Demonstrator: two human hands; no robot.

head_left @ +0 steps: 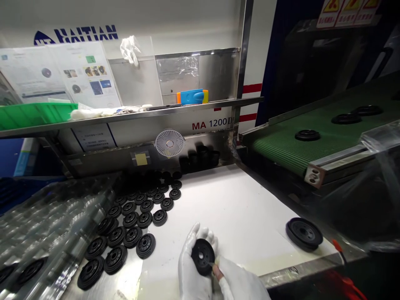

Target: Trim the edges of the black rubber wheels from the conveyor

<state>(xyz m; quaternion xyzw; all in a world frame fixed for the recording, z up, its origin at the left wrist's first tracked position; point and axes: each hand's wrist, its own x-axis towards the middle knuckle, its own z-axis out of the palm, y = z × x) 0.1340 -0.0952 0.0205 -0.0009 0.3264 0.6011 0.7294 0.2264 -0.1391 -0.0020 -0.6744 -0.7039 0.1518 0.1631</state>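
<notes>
My left hand (193, 262), in a white glove, is wrapped round a black ribbed plastic wheel (198, 263) with a hole in its centre, its face tilted up. My right hand (239, 279), gloved with a bare fingertip showing, is pinched close to the wheel's right edge. A small thin tool with a grey tip (211, 264) sticks out of those fingers and meets the wheel's face; most of it is hidden by the hand. Rows of similar black wheels (146, 246) lie to the left on the white work surface (228, 200).
Clear plastic trays (62, 225) stand at the left. Another black wheel (304, 234) lies near the table's right corner, beside a red-handled item (346, 283). Behind it runs a green conveyor belt (281, 148) carrying several wheels. A metal shelf (218, 103) and small white fan (170, 143) are at the back.
</notes>
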